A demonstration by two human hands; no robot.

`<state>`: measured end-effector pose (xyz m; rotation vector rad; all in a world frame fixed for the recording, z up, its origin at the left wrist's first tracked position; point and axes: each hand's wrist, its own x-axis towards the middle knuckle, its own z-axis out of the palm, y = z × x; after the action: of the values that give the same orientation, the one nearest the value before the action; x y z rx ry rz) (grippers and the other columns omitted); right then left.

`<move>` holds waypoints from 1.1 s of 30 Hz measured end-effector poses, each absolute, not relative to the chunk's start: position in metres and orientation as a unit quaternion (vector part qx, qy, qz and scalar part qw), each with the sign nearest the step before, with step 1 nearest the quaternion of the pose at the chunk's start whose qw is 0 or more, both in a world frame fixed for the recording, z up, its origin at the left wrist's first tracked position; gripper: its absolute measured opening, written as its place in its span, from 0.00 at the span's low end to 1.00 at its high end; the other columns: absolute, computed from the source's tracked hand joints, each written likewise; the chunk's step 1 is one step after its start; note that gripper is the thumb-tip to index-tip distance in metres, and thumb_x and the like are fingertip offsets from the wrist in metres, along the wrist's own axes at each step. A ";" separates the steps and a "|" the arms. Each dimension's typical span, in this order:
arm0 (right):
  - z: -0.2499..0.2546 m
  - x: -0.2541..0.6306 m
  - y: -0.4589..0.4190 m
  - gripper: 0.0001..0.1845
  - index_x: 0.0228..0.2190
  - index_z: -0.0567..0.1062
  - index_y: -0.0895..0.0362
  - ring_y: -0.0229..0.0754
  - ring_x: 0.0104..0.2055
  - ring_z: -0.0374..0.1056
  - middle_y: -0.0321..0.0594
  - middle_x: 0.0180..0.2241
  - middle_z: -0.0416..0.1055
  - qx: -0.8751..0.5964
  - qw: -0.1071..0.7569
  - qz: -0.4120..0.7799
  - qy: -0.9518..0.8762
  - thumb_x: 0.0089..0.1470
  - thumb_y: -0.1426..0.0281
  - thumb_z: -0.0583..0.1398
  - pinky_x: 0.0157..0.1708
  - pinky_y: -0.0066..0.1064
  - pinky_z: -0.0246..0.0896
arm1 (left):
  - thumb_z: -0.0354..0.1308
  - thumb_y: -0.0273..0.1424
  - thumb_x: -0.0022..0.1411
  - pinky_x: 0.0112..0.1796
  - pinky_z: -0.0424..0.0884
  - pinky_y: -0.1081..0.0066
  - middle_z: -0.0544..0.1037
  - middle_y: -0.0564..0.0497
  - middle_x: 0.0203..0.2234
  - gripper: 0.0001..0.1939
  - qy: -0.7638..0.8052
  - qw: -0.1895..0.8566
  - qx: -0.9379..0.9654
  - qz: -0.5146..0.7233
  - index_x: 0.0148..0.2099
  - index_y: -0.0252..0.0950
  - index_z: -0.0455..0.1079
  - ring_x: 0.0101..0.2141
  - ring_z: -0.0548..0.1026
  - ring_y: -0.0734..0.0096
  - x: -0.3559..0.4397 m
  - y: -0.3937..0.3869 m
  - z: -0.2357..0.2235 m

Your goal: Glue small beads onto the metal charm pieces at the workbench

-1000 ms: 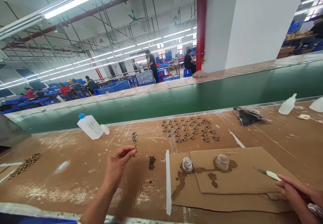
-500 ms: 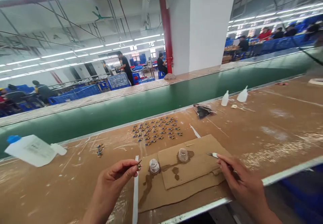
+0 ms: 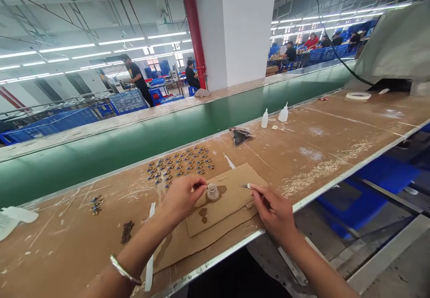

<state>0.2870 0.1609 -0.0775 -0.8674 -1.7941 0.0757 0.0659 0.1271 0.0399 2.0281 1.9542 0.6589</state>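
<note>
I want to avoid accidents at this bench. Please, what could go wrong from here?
The left hand is beside the small clear plastic cup, so a bump might tip it.
The small white-handled metal knife in the right hand points towards the left hand, so a slip could perhaps nick it.

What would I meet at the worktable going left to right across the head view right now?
White bottle, small cluster of blue pieces, dark brown heap, left hand, clear cup, thin-bladed tool, right hand, white ring.
</note>
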 end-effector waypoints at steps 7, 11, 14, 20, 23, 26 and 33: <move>-0.077 0.288 0.162 0.10 0.41 0.70 0.56 0.32 0.30 0.64 0.36 0.30 0.69 -0.379 0.541 0.040 -0.749 0.58 0.75 0.53 0.31 0.24 0.59 | 0.52 0.29 0.55 0.30 0.62 0.74 0.77 0.55 0.24 0.09 0.660 0.076 0.734 0.141 0.29 0.39 0.73 0.26 0.71 0.73 0.075 0.144 0.035; -0.077 0.288 0.162 0.10 0.41 0.70 0.57 0.32 0.31 0.64 0.37 0.31 0.69 -0.379 0.546 0.042 -0.746 0.58 0.76 0.52 0.30 0.24 0.58 | 0.52 0.29 0.55 0.30 0.61 0.74 0.76 0.55 0.23 0.08 0.654 0.060 0.744 0.124 0.29 0.38 0.73 0.25 0.70 0.74 0.075 0.151 0.031; -0.076 0.288 0.162 0.10 0.41 0.70 0.57 0.32 0.30 0.64 0.37 0.31 0.69 -0.378 0.552 0.043 -0.742 0.58 0.76 0.52 0.29 0.23 0.58 | 0.51 0.29 0.56 0.30 0.60 0.74 0.76 0.55 0.23 0.09 0.644 0.062 0.754 0.113 0.29 0.38 0.73 0.25 0.69 0.74 0.076 0.154 0.031; -0.076 0.288 0.162 0.10 0.41 0.70 0.57 0.32 0.30 0.64 0.37 0.31 0.69 -0.378 0.556 0.045 -0.739 0.58 0.76 0.52 0.28 0.23 0.58 | 0.51 0.28 0.56 0.30 0.60 0.73 0.76 0.54 0.23 0.09 0.638 0.069 0.761 0.101 0.29 0.37 0.73 0.25 0.68 0.74 0.080 0.154 0.035; -0.078 0.289 0.163 0.10 0.41 0.70 0.57 0.32 0.30 0.64 0.37 0.31 0.69 -0.381 0.554 0.044 -0.739 0.58 0.76 0.53 0.29 0.23 0.58 | 0.51 0.28 0.56 0.31 0.60 0.73 0.76 0.53 0.24 0.10 0.633 0.075 0.764 0.099 0.28 0.37 0.72 0.25 0.69 0.74 0.080 0.154 0.035; -0.079 0.289 0.163 0.10 0.41 0.70 0.57 0.32 0.29 0.63 0.36 0.30 0.69 -0.382 0.552 0.042 -0.740 0.58 0.76 0.53 0.29 0.23 0.58 | 0.50 0.28 0.56 0.31 0.60 0.73 0.76 0.53 0.24 0.10 0.632 0.072 0.765 0.102 0.28 0.37 0.73 0.25 0.68 0.74 0.079 0.154 0.033; -0.076 0.288 0.162 0.10 0.40 0.70 0.57 0.32 0.29 0.64 0.37 0.29 0.69 -0.378 0.555 0.032 -0.740 0.58 0.75 0.52 0.29 0.23 0.58 | 0.51 0.28 0.55 0.30 0.59 0.73 0.76 0.52 0.23 0.10 0.612 0.060 0.780 0.111 0.27 0.37 0.73 0.24 0.68 0.74 0.076 0.153 0.030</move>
<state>0.2881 0.1621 -0.0763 -0.8938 -1.7472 0.0751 0.0762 0.1528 0.0302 2.3618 1.8538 0.3368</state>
